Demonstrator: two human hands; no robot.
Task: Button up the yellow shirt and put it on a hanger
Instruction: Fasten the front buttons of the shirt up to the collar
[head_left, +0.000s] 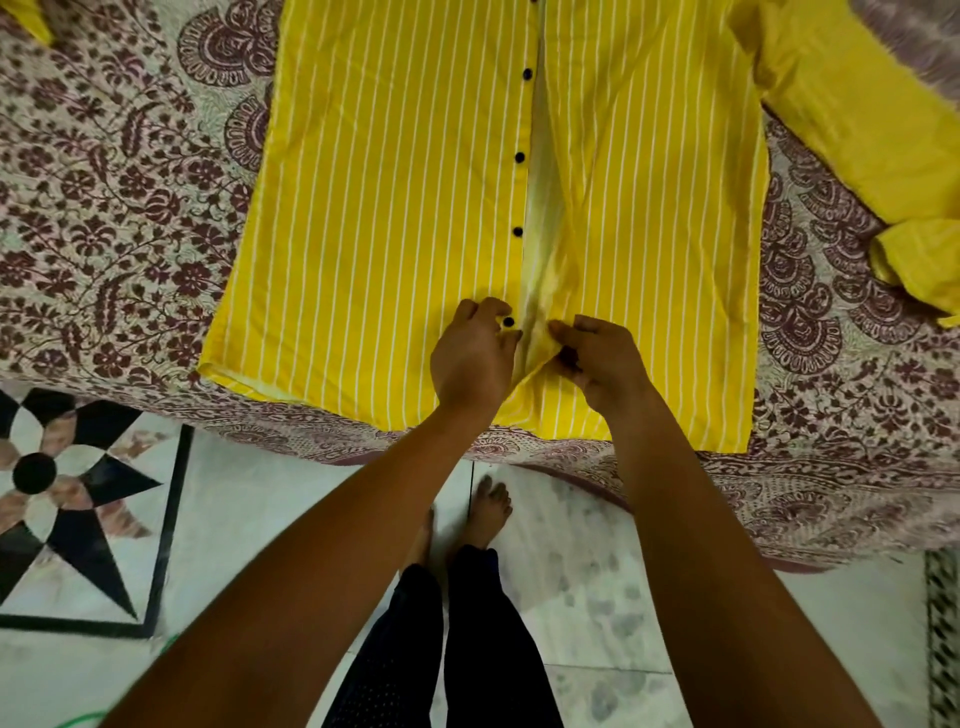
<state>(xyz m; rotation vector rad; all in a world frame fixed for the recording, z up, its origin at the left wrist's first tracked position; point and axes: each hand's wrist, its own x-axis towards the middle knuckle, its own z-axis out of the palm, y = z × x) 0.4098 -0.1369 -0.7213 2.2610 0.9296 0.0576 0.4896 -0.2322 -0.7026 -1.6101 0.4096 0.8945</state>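
Status: yellow shirt (395, 208) lies flat on the bed (104, 182), front up. Hem is at 6, right at the bed edge; collar end is off-frame at 12. Front is open, w/ a pale gap down the middle. One sleeve (857, 130) runs off to 3.

Left grip (472, 353) is clenched on the button-side edge, fingertips round the bottom button (508, 322). Right grip (602, 358) pinches the edge of the hole-side panel (649, 208), just across the gap at 3 of that btn. Edges are near but not overlapped. Nothing is fastened toward 12: upper buttons (520, 156) sit bare. So imo this is btn 1 of the row.

Risks, my read:
- Wrong hole. Can't see any buttonhole; right grip covers that spot. If the bottom btn goes into the 2nd hole, the whole row is off by one, hems uneven, redo.
- Hole-side panel is creased, folds fanning up from right grip. Pulling it across under tension could skew the upper edge, so later pairs won't line up.
- Floor (260, 519) is directly below the hem at 6. A tug toward 6 could slide the shirt off the bed.
- Small btn, fabric looks thin: a half-seated btn may pop out when the shirt is lifted.
- No hanger in view, can't tell where it is. Hunting for it w/ shirt in hand adds handling.
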